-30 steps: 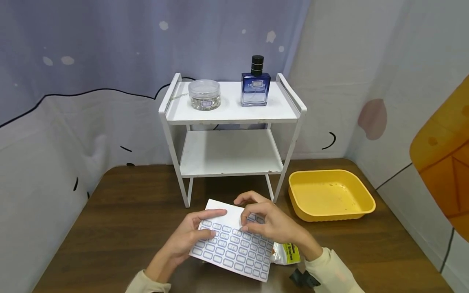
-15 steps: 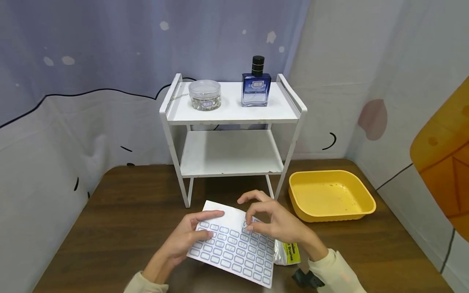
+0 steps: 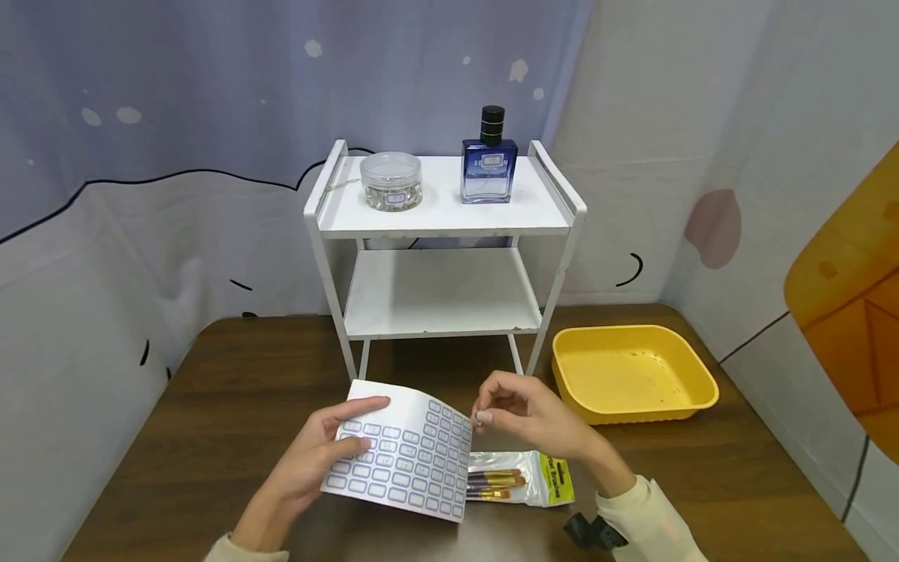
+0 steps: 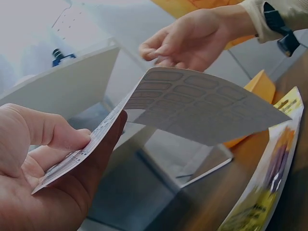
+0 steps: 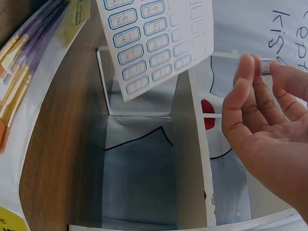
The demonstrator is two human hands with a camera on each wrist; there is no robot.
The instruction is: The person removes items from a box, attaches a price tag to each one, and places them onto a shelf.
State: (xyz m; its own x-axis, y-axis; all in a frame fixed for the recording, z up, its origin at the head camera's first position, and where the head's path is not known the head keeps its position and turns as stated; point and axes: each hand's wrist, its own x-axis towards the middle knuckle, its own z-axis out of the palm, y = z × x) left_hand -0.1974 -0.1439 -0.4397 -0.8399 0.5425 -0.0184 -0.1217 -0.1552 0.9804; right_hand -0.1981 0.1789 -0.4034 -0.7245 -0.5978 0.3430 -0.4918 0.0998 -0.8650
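My left hand (image 3: 309,445) grips a white sheet of blue-bordered sticker labels (image 3: 407,460) by its left edge, thumb on the printed face. The sheet bends and its top strip is bare. Just off its right edge, my right hand (image 3: 527,414) pinches one small label (image 5: 265,67) between thumb and fingertips, plainest in the right wrist view. On the table beneath lies a clear packet of artist brushes (image 3: 513,478) with a yellow-green header, partly behind the sheet.
A white two-tier shelf (image 3: 442,293) stands behind the hands. On its top are a clear lidded jar (image 3: 392,183) and a blue perfume bottle (image 3: 489,168), each bearing a label. A yellow tray (image 3: 635,375) sits at the right on the wooden table (image 3: 211,421).
The right hand has peeled a label off and come away from the sheet. The left hand has moved the sheet left and down, uncovering more of the brush packet.
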